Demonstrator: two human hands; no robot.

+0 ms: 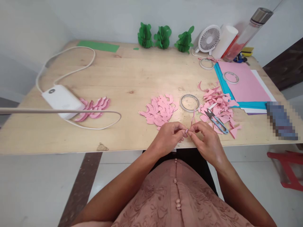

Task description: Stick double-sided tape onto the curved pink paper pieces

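My left hand (170, 136) and my right hand (205, 138) meet fingertip to fingertip near the table's front edge. Both pinch a small pink paper piece (187, 130), mostly covered by the fingers. A thin pink strip (193, 116) rises just above my right fingers. Beyond my left hand lies a heap of curved pink paper cutouts (159, 108). A roll of narrow tape (189, 102) rests flat between that heap and a pile of pink scraps (220, 104). Blue-handled thread snips (216, 121) lie on the scraps, close to my right hand.
Three green folded-paper shapes (163, 37) stand along the wall beside a white fan (209, 39) and a tilted clear bottle (246, 37). Coloured sheets (251, 82) are stacked at right. A white corded box (62, 100) sits at left beside more pink pieces (96, 107).
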